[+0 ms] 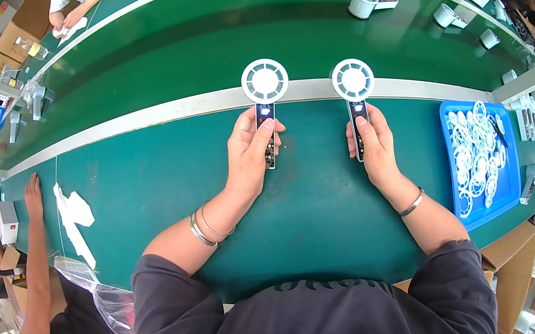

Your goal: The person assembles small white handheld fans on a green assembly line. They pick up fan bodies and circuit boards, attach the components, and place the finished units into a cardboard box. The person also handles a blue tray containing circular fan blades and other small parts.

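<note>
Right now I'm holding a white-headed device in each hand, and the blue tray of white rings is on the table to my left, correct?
No: the head view shows the blue tray of white rings on the table to your right. The rest stands: one white-headed device in your left hand, another in your right hand.

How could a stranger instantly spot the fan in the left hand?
Start at the green table in front of the person, then find the left hand over it. That hand grips the fan by its handle, the round white head pointing away from the person. What sets it apart from the other fan, in the right hand, is the arm behind it, with bangles instead of one bracelet.
</note>
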Action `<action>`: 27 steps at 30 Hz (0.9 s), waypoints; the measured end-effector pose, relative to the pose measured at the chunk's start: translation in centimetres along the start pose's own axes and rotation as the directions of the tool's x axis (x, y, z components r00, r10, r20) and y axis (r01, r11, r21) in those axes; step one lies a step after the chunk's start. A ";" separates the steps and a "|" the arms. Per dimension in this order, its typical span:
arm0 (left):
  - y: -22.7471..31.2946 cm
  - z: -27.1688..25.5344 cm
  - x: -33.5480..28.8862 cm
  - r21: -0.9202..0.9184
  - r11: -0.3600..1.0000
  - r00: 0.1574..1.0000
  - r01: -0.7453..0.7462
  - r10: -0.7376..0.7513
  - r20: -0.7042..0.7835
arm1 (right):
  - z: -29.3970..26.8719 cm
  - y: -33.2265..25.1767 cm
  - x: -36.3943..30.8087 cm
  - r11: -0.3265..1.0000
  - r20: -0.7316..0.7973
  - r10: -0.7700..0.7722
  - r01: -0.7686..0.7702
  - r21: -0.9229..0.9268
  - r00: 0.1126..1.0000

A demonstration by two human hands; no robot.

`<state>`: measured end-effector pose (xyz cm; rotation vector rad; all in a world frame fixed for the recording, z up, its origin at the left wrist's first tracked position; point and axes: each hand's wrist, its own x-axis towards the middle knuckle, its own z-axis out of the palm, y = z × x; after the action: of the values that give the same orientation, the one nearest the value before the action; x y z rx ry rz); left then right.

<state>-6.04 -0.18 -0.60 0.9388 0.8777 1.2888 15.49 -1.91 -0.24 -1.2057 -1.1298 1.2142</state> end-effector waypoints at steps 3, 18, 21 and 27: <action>-0.1 0.0 0.1 -0.004 1.000 1.000 0.007 -0.007 -0.013 | 0.0 -0.1 0.0 1.000 0.007 0.008 -0.008 0.013 1.000; -0.1 0.0 0.1 -0.007 1.000 1.000 0.015 -0.015 -0.012 | 0.0 -0.2 0.0 1.000 0.014 0.011 -0.011 -0.007 1.000; -0.1 -0.1 0.1 -0.027 0.999 1.000 0.024 -0.024 -0.012 | 0.0 -0.1 0.1 1.000 0.020 0.017 -0.017 -0.001 1.000; -0.2 -0.2 0.2 -0.015 1.000 1.000 0.011 -0.011 -0.010 | 0.0 -0.3 0.1 0.999 0.021 0.024 -0.023 -0.021 1.000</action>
<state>-6.10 -0.01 -0.90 0.9157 0.8791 1.2899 15.54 -1.84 0.07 -1.2279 -1.1494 1.2380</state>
